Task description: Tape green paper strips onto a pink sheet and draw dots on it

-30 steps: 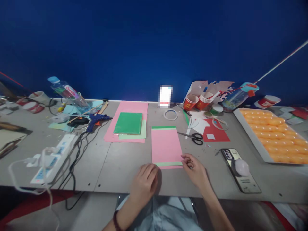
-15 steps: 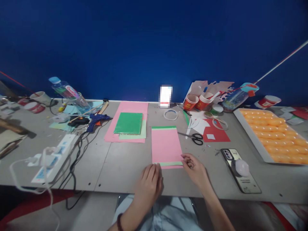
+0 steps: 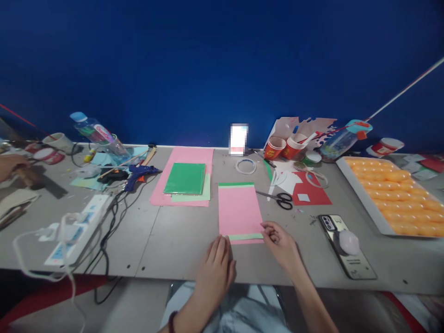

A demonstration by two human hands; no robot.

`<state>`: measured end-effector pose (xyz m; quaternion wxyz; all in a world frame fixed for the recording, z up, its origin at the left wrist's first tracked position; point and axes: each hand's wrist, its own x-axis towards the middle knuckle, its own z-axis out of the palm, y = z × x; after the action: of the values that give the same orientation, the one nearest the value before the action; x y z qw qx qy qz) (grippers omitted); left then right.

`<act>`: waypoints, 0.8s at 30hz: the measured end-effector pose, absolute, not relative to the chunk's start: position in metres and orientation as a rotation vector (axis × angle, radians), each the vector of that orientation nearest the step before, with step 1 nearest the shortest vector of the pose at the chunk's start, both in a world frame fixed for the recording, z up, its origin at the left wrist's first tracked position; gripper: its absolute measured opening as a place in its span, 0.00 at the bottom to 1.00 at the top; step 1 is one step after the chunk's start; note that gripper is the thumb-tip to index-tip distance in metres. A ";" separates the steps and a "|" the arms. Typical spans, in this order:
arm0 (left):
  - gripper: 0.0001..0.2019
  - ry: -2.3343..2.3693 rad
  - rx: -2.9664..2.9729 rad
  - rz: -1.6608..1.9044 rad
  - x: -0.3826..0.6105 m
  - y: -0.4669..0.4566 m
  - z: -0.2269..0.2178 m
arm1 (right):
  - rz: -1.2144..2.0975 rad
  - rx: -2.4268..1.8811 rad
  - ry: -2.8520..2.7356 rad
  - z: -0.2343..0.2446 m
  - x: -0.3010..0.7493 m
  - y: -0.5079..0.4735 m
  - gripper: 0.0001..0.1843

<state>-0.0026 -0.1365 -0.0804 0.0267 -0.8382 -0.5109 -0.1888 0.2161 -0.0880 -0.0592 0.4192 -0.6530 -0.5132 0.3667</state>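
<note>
Pink sheet points lengthwise away; left hand rests flat, right hand pinches its corner.

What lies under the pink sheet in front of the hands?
A green strip shows past the pink sheet's far edge and a paler green strip by the near edge, at the right hand. Whether they join beneath it is hidden.

The left hand lay flat on the worktop, fingers reaching the near left corner of the pink sheet. The right hand pinched its near right corner. Scissors lay just beside the sheet's right edge.
</note>
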 end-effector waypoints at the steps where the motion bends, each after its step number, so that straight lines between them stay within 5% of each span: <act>1: 0.27 -1.569 -2.586 -0.571 -0.002 -0.137 -0.080 | 0.918 -1.638 -1.289 -0.059 0.216 -0.088 0.13; 24: 0.30 -1.580 -2.610 -0.470 0.003 -0.134 -0.070 | 0.996 -1.660 -1.325 -0.057 0.225 -0.085 0.17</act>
<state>0.0027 -0.1343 -0.0701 0.0274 -0.8452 -0.5115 -0.1523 0.2252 -0.0851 -0.0571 0.3873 -0.6524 -0.5206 0.3916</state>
